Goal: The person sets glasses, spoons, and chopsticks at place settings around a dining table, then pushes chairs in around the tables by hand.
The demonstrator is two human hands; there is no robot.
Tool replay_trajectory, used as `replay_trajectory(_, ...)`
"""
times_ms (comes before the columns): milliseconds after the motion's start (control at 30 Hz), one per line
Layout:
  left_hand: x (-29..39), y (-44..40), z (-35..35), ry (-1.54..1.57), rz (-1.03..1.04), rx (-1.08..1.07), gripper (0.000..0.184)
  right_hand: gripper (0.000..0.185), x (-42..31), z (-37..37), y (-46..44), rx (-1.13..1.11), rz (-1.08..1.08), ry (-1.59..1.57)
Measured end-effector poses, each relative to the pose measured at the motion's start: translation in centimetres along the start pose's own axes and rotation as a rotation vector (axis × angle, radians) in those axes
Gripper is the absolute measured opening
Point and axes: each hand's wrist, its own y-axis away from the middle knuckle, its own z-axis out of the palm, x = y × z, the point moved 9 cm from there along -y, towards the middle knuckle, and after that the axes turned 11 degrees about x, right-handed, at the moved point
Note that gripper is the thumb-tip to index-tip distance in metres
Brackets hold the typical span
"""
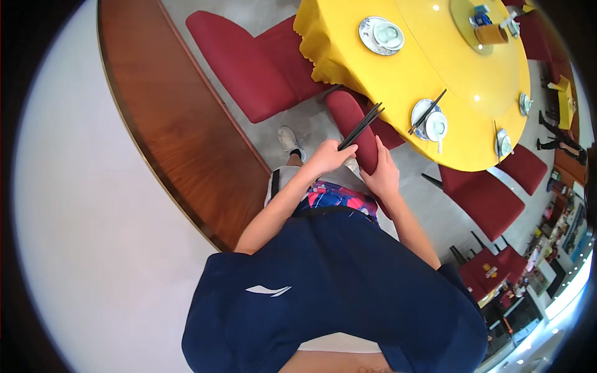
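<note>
Closed around a bundle of dark chopsticks [362, 127] is my left hand [333, 156], with the sticks pointing up and to the right. My right hand [382, 170] grips the edge of a red chair's backrest [352, 121], just right of the chopsticks. This chair stands against the round table with a yellow tablecloth [348, 43]. On the near edge of the table, a place setting holds a patterned plate [419, 112], a small bowl [436, 126], a white spoon [439, 147] and a pair of dark chopsticks [428, 112] resting across the plate.
Another red chair [249, 68] stands left of mine, more red chairs [482, 199] to the right. A plate with a bowl [381, 35] sits farther along the table. A glass turntable [463, 25] carries a brown container [491, 34]. A wooden wall panel [155, 105] runs along my left.
</note>
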Motion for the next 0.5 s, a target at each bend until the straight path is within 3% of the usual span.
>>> replay_trajectory(33,0.2,-0.3,-0.7,0.023,-0.005,0.001,0.04,0.094,0.2,0.0,-0.1,-0.017,0.029,0.018)
replay_trajectory(100,2.6,-0.8,-2.6,0.071,0.229,0.039,0.034,0.093,0.0,-0.1,-0.2,0.008,0.002,0.037)
replay_trajectory(267,6.0,-3.5,-4.3,0.151,0.419,0.072,0.021,0.093,-0.5,-0.2,-0.5,0.026,0.02,0.06)
replay_trajectory(300,7.1,-3.8,-4.2,0.144,0.425,0.055,0.021,0.092,-0.6,-0.3,-0.4,0.021,0.01,0.065)
replay_trajectory(367,7.0,-5.2,-2.8,0.211,0.136,-0.094,0.02,0.091,0.2,-0.4,-0.4,0.034,0.059,0.054)
replay_trajectory(433,7.7,-5.8,-1.0,0.209,0.109,-0.142,0.02,0.092,0.2,-0.4,-0.3,0.041,0.049,0.045)
replay_trajectory(500,7.9,-6.6,-0.2,0.078,0.21,-0.136,0.021,0.093,0.1,-0.9,-0.3,0.058,0.079,0.013)
